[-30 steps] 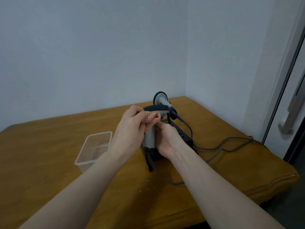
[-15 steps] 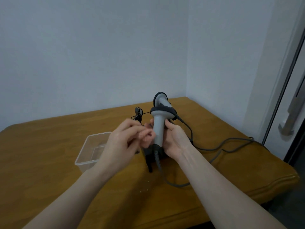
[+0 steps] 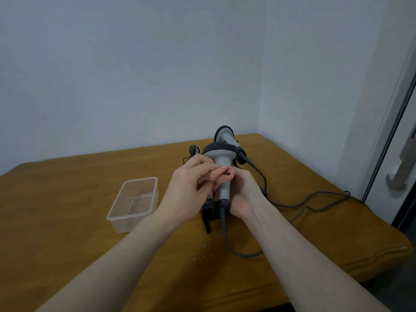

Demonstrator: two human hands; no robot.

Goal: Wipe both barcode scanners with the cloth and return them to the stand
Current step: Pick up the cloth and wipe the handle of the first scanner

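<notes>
- Head view: two bare forearms reach over a wooden table set in a room corner.
- Right hand: curled around the handle of a grey barcode scanner, held upright above the table, dark-rimmed head uppermost.
- Left hand: fingers pinch a pink cloth and press it against the upper part of the handle, just below the head.
- Grey cable: runs down from the base of the held scanner and loops across the table.
- Second scanner: sits behind the held one, on a black stand largely hidden by the hands; its own cable trails toward the right table edge.
- Clear plastic container: stands on the table left of the hands, apart from them.
</notes>
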